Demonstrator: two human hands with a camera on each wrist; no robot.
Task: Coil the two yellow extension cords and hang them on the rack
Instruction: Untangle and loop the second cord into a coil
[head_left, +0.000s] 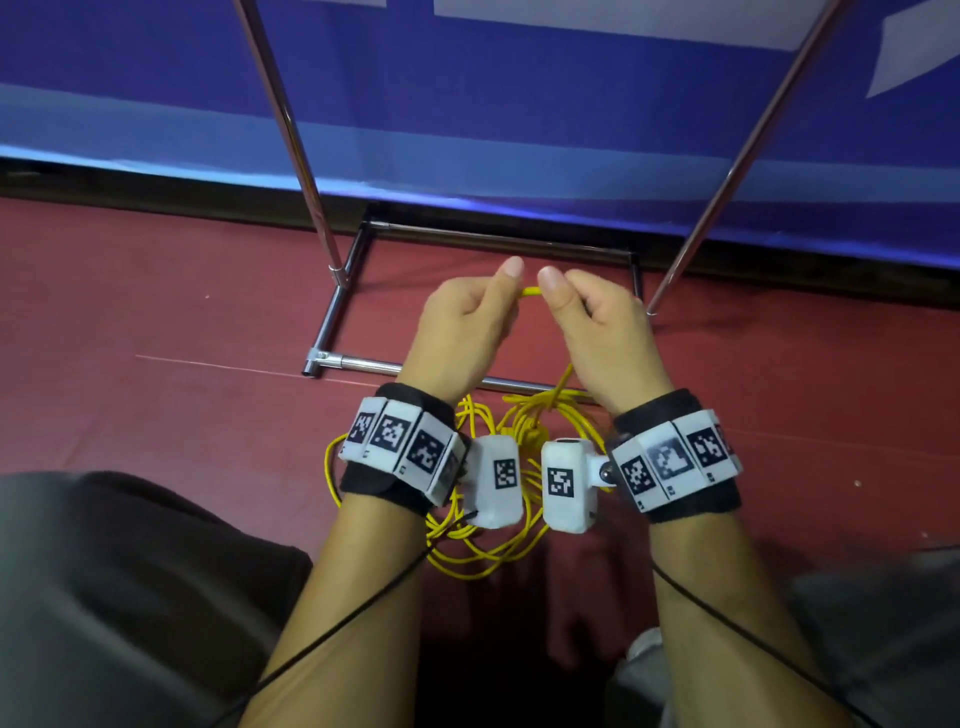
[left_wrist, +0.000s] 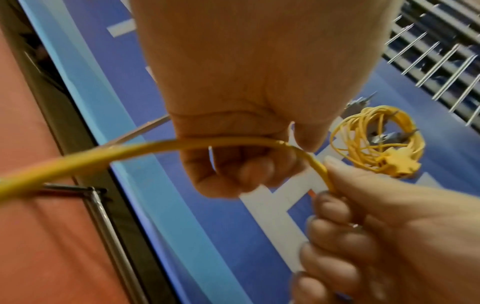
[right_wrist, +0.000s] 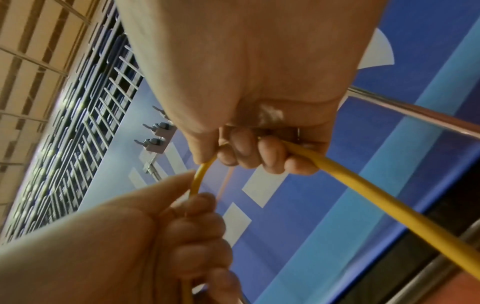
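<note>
Both hands are held close together above the red floor, each gripping the same yellow extension cord (head_left: 531, 292). My left hand (head_left: 480, 312) curls its fingers round the cord (left_wrist: 161, 147), which bends over to my right hand (head_left: 589, 314). From the right hand (right_wrist: 259, 156) the cord (right_wrist: 363, 185) runs down and away. The rest of it lies in loose loops (head_left: 488, 556) on the floor under my wrists. A second yellow cord (left_wrist: 376, 139) hangs coiled on a rack hook, its yellow socket (left_wrist: 401, 165) dangling in front.
The rack's metal base frame (head_left: 332, 322) lies on the floor just beyond my hands, with two slanted uprights (head_left: 291, 135) rising from it. Empty hooks (right_wrist: 155, 131) stick out higher up. A blue banner wall (head_left: 519, 130) stands behind. My knees flank the cord pile.
</note>
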